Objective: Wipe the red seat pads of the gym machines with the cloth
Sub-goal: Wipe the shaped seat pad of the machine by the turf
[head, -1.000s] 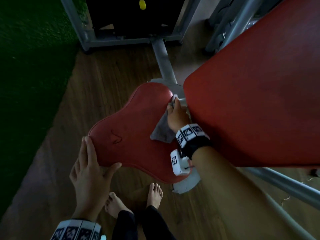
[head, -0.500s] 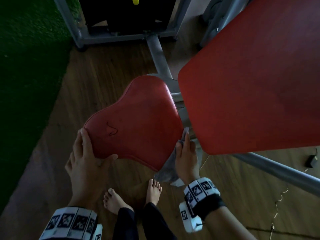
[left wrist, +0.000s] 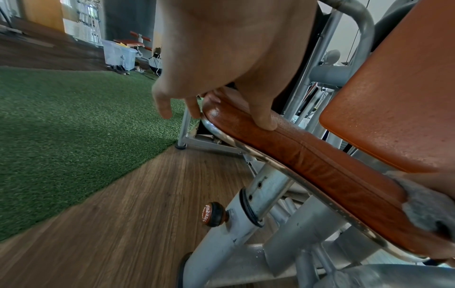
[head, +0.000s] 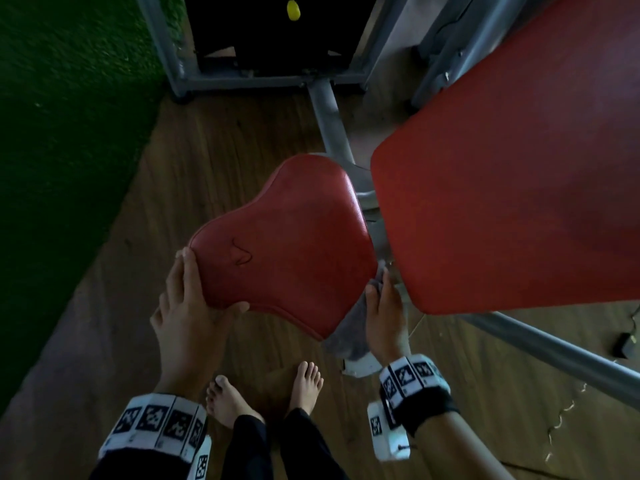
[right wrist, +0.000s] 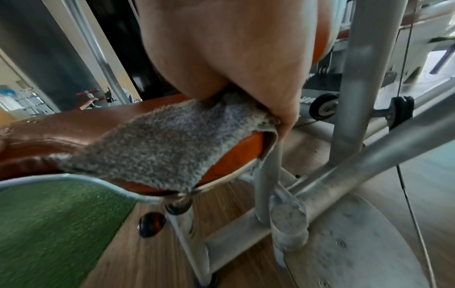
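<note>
The cloth (right wrist: 160, 140) is a grey, fuzzy terry piece, draped over the right-hand edge of the red seat pad (head: 287, 244), with part lying on the top face and a loose flap hanging past the rim toward the floor. It looks light and limp, so it should fold round the pad's rounded border without effort; it would most likely bunch or slip unless a flat palm keeps it pinned, and the sensible hold is a spread hand on top of it rather than a pinch at a corner. The seat pad itself appears to be firm vinyl over foam, glossy and somewhat slick, with small beads of moisture showing in the left wrist view and a small tear or scribble mark near its left lobe; it sits on a grey steel post (left wrist: 265, 187) and seems fixed, though it may swivel a little under a sideways push. The right hand (head: 384, 317) lies over the cloth at that edge, fingers pointing forward into the gap between the seat and the larger red back pad (head: 512, 185), thumb and palm pressing the fabric against the rim. The left hand (head: 188, 313) steadies the opposite side, fingers laid straight along the left border and thumb resting on the near edge, clasping nothing. Both forearms reach down from above, and bare feet stand on the wooden floor (head: 214, 174) beside green turf (head: 62, 116).
</note>
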Action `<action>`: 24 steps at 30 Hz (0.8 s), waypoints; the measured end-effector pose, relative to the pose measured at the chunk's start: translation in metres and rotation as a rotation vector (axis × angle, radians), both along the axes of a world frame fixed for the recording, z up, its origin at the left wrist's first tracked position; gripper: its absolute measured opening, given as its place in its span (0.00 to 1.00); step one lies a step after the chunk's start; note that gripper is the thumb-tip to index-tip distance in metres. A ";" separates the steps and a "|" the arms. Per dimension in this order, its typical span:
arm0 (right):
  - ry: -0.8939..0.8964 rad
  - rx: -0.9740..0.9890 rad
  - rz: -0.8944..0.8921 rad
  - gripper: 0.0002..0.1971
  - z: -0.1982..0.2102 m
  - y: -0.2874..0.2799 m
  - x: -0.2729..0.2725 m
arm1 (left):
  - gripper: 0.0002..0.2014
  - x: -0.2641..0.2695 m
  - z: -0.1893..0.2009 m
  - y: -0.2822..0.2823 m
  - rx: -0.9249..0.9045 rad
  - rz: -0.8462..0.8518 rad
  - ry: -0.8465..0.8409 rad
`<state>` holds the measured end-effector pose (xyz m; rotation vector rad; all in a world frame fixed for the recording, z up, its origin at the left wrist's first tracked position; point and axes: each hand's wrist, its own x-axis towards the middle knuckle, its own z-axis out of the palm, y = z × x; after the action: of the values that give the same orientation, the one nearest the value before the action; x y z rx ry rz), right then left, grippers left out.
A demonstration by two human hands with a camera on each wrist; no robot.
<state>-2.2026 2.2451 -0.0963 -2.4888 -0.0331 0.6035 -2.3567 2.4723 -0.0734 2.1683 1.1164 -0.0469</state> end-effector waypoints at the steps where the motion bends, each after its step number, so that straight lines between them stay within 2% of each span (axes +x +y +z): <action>1: 0.023 -0.015 -0.006 0.28 0.002 -0.001 -0.003 | 0.55 0.000 0.000 0.000 -0.001 0.000 -0.002; 4: 0.069 -0.046 -0.014 0.27 0.005 0.007 0.004 | 0.55 -0.002 0.000 0.001 -0.006 0.006 -0.012; 7: 0.015 -0.146 0.039 0.27 -0.002 0.037 0.041 | 0.54 -0.005 -0.001 0.000 0.003 0.000 -0.044; 9: -0.053 -0.192 0.122 0.28 -0.009 0.066 0.074 | 0.54 -0.006 -0.004 0.000 0.006 -0.002 -0.063; 12: -0.036 -0.231 0.099 0.29 -0.014 0.123 0.118 | 0.54 -0.007 -0.007 0.000 0.005 0.002 -0.079; 14: -0.085 -0.218 0.132 0.27 -0.011 0.157 0.138 | 0.54 -0.009 -0.009 0.000 0.020 -0.006 -0.077; 20: -0.112 -0.336 0.537 0.23 0.002 0.216 0.165 | 0.55 -0.009 -0.011 0.002 0.045 -0.026 -0.070; 22: -0.235 -0.291 0.763 0.23 -0.002 0.224 0.161 | 0.55 -0.009 -0.011 0.002 0.037 -0.021 -0.067; 24: -0.282 -0.259 1.027 0.26 -0.010 0.228 0.157 | 0.55 -0.010 -0.011 0.002 0.041 -0.016 -0.065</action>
<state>-2.0461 2.4730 -0.1064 -2.6538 -1.4781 0.6491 -2.3666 2.4741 -0.0843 2.1988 1.0717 0.0396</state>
